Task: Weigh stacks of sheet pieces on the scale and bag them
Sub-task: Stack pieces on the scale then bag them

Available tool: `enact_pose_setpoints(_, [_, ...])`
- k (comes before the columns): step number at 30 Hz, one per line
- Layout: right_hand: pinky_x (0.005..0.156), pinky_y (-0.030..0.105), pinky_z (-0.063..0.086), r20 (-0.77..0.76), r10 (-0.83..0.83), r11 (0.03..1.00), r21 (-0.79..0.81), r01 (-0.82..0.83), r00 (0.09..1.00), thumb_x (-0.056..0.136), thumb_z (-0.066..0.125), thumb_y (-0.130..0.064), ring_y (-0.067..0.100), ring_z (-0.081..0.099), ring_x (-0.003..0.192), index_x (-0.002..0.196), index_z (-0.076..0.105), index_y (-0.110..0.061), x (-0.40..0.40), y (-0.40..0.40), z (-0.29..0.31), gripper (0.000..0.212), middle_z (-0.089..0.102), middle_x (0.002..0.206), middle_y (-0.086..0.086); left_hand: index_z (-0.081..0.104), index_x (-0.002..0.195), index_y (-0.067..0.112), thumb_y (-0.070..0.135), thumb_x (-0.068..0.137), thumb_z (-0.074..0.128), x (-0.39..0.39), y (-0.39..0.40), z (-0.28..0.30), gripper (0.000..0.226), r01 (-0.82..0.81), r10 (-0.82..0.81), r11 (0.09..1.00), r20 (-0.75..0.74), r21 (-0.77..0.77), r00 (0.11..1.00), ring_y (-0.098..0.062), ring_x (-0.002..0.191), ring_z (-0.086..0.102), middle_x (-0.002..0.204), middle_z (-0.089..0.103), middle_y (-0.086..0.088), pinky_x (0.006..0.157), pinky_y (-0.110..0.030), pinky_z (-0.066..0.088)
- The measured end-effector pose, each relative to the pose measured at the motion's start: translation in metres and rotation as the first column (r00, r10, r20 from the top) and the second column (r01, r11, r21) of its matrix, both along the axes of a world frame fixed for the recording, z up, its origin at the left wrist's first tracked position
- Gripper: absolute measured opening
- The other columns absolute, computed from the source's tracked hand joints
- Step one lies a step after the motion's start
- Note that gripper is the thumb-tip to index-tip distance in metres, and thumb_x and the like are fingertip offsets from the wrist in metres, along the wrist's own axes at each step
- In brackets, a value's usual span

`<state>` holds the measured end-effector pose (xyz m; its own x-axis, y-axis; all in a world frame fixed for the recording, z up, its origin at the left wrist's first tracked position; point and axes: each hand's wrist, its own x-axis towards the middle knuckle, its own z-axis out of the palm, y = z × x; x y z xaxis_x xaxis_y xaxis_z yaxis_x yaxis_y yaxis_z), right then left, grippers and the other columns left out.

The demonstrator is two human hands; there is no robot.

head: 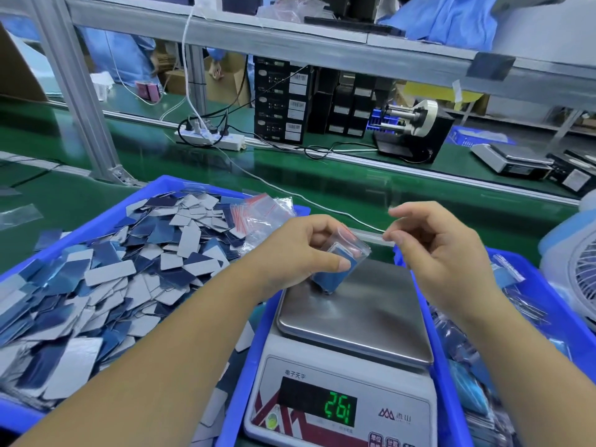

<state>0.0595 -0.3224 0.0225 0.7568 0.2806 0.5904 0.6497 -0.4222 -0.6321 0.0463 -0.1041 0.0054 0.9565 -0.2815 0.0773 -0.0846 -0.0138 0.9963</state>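
Note:
My left hand (300,250) grips a stack of blue sheet pieces (335,275) that stands on end on the steel pan of the scale (364,321). A small clear bag (350,243) sits over the top of the stack. My right hand (435,250) hovers just right of the bag, its fingers curled, thumb and forefinger pinched near the bag's edge; whether they hold it is unclear. The scale's green display (335,411) is lit. A blue bin (96,227) on the left holds several loose blue and grey sheet pieces (106,279).
A bundle of empty zip bags (261,214) lies at the left bin's far right corner. A blue bin (548,285) on the right holds filled bags. A small white fan (577,272) stands far right. Beyond are a green conveyor, a power strip (213,138) and a tape dispenser (416,127).

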Motion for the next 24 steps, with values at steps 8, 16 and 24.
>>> enact_pose_setpoints(8, [0.063,0.023,0.050,-0.081,0.083,0.992,-0.092,-0.091,0.993,0.082,0.070,-0.020,0.014,0.061,0.068,0.092,0.065,-0.034,-0.006,0.008,-0.004,0.017,0.067,0.082,-0.012,0.069,0.098,0.020,0.007,0.069,0.075,0.000,-0.004,0.000,0.032,-0.022,0.022,1.000,-0.008,-0.013,1.000,-0.020,0.087,0.069,0.097,0.077,-0.010,0.084,-0.039,0.052])
enact_pose_setpoints(16, [0.059,0.013,0.045,-0.062,0.085,0.996,-0.020,-0.086,0.994,0.080,0.068,-0.011,0.005,0.057,0.061,0.088,0.066,-0.031,-0.006,0.009,-0.005,0.021,0.066,0.076,-0.014,0.072,0.091,0.029,0.008,0.068,0.076,-0.001,-0.005,0.001,0.031,-0.027,0.027,1.000,0.006,0.015,1.000,-0.019,0.088,0.069,0.099,0.076,-0.013,0.084,-0.036,0.052])
enact_pose_setpoints(24, [0.062,0.016,0.043,0.015,0.058,0.981,-0.185,-0.054,0.998,0.077,0.064,-0.014,0.012,0.059,0.069,0.080,0.065,-0.037,-0.006,0.008,-0.001,0.024,0.063,0.074,-0.011,0.069,0.100,0.016,-0.001,0.078,0.075,-0.004,-0.003,0.002,0.029,-0.007,0.007,0.999,-0.020,0.034,1.000,-0.019,0.088,0.067,0.103,0.074,-0.018,0.082,-0.032,0.051])
